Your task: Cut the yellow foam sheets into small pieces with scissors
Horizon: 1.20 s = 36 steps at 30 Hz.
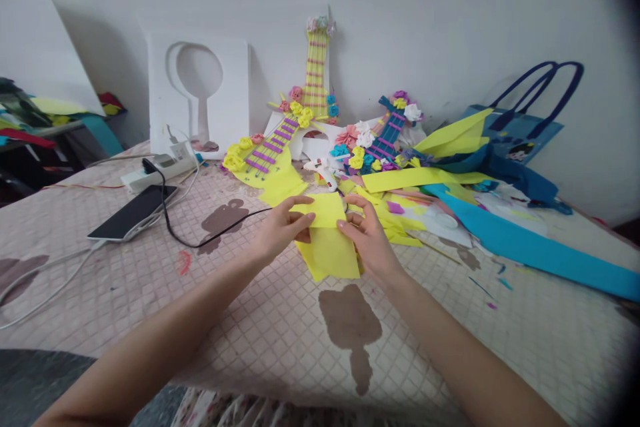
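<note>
Between the two hands is a yellow sheet [327, 211], bright and smooth, a paler yellow layer hanging below its upper band. The left hand [296, 219] pinches its left edge between thumb and curled fingers; the right hand [364, 228] does likewise on the right edge. Just beyond them lies a white glue gun [325, 174]; right of the right hand, a blue strip [520, 243]; well left of the left hand, a black phone [134, 212].
</note>
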{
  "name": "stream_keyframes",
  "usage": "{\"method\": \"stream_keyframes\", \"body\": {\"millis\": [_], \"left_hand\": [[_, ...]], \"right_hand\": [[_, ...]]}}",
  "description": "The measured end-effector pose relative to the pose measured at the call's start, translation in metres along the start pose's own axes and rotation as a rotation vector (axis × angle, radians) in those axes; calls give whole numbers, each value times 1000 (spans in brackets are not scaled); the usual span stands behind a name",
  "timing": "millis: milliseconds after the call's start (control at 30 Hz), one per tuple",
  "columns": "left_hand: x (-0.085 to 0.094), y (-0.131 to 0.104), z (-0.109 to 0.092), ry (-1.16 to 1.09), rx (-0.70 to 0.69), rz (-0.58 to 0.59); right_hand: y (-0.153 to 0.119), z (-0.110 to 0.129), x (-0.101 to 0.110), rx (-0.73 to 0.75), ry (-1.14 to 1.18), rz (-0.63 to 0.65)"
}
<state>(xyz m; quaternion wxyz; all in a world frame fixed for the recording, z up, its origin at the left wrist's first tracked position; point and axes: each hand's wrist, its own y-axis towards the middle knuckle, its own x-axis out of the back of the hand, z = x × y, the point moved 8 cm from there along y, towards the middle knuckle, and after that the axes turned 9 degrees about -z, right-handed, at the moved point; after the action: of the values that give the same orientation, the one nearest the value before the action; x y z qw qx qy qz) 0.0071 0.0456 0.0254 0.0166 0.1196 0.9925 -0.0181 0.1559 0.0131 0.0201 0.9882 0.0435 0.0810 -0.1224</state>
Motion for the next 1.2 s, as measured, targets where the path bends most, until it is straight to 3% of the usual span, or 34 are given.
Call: {"method": "stream_keyframes", "body": {"millis": [133,300,700,867,1033,1200], "left_hand": [[4,4,0,-13,-44,-13],[9,6,-1,-41,-36,-49],[5,6,3,-10,-34,25],[-4,1,-8,101,-159,125],[-1,-5,-22,294,-381,-21],[1,-10,-29,445,-464,-119]], "right_hand": [[-1,3,-2,24,-27,31],[-4,6,-13,90,-56,158],[0,11,-3,260,-312,60],[2,10,2,252,-305,15],[2,12,3,259,-318,0],[1,15,4,297,-376,-13]]}}
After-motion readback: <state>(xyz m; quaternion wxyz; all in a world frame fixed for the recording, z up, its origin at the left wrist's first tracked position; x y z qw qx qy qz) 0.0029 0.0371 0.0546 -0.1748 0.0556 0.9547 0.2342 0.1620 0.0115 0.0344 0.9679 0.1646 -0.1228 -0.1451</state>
